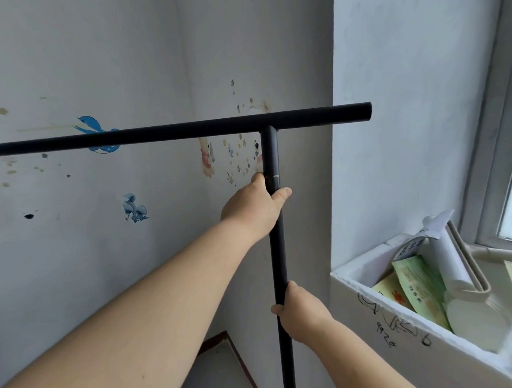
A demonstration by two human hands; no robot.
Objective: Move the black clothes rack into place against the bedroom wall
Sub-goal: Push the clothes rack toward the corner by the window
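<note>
Gripping the upright post of the black clothes rack with both hands looks like a way to steer the whole frame: the left hand is wrapped around the post high up, just under the joint with the top bar, while the right hand is closed around the same post lower down. Two holds spaced along one tube should keep it from twisting or tipping as it is shifted. The rack stands just in front of the sticker-covered wall, its top bar running off to the left of the upper hand, near the corner; whether its feet touch the wall cannot be seen. The tubes are round, smooth and matte, with a small pale scuff just above the left thumb. Right of the lower hand sits a white foam box, soft-edged and scribbled on, holding packets and a white tube.
</note>
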